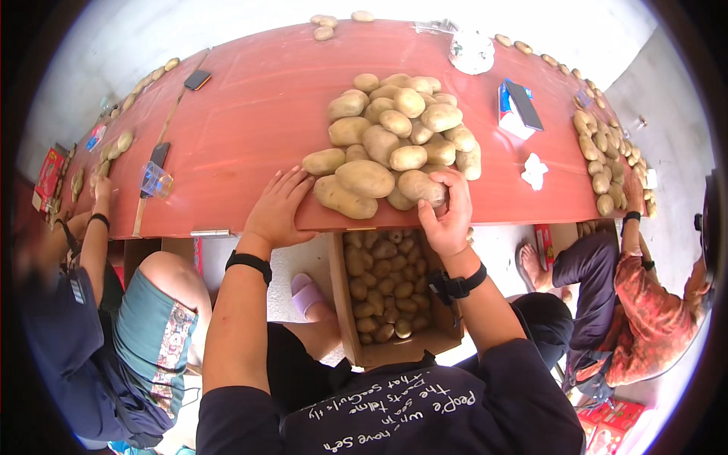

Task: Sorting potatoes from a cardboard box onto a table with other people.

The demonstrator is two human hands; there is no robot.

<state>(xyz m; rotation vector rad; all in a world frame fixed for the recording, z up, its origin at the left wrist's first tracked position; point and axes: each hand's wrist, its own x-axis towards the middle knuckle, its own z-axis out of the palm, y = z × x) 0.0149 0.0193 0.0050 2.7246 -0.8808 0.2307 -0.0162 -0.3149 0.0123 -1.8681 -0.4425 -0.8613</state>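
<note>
A heap of potatoes (392, 122) is piled on the red table (256, 125) in front of me. My right hand (449, 216) has its thumb and fingers around one potato (421, 187) at the heap's front right. Flat on the tabletop near the front edge rests my left hand (278, 210), its fingers slightly apart. The fingertips are beside an oblong potato (323, 161) at the heap's left side, and a large potato (345, 197) lies just right of that hand. Below the table edge, between my legs, stands a cardboard box (336, 296) holding many more potatoes (392, 278).
At the right of the heap are a tissue box (515, 122) with a phone (524, 106) on it, a crumpled tissue (534, 172) and a white pot (472, 51). A plastic cup (154, 181) lies left. People sit on both sides, with potatoes (600, 148) before the right one.
</note>
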